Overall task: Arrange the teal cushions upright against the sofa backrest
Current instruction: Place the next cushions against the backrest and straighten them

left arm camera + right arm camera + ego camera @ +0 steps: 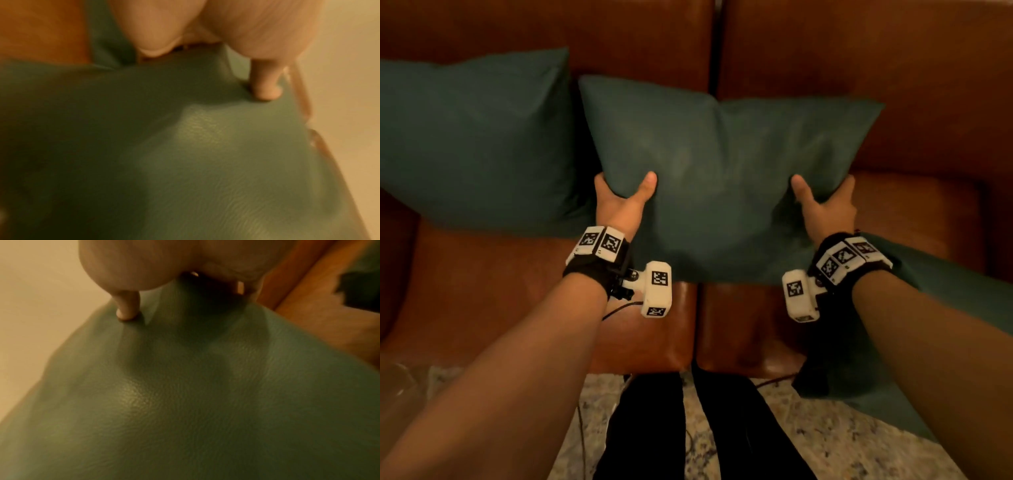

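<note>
A teal cushion (722, 161) is held up in front of the brown leather sofa backrest (893, 68), spanning the gap between the two back sections. My left hand (624, 198) grips its lower left part, thumb on the front face and fingers behind. My right hand (825, 202) grips the lower right part the same way. Both wrist views are filled by the cushion (185, 154) (195, 394), with a thumb pressed into it. A second teal cushion (472, 137) leans upright against the backrest on the left. A third teal cushion (945, 308) lies at the right, partly under my right forearm.
The sofa seat (482, 291) runs below the cushions, with a seam at the middle. A patterned rug (825, 438) covers the floor in front. The person's dark-trousered legs (688, 428) stand close to the seat edge. A thin cable (619, 308) hangs from the left wrist.
</note>
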Action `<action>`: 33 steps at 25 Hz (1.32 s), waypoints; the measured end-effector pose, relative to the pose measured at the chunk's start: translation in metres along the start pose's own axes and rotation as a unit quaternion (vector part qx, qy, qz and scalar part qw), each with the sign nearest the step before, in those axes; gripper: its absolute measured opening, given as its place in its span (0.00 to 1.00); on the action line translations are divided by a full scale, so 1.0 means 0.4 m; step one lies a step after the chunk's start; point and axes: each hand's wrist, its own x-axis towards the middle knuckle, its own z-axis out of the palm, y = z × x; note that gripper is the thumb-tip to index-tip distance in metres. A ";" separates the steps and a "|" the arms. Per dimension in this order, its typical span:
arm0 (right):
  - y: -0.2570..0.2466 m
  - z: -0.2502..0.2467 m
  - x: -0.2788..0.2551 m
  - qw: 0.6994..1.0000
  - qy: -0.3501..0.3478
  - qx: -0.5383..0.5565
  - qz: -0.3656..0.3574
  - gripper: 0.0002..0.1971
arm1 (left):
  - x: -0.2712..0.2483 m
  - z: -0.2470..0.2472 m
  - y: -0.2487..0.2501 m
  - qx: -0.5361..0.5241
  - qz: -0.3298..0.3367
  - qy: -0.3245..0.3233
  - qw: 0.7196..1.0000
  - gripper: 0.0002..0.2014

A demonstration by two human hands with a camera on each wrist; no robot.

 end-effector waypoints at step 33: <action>0.644 -0.571 -0.223 0.965 0.221 -0.013 0.141 0.15 | -0.470 0.479 -0.256 0.309 -0.021 -0.363 0.879 0.07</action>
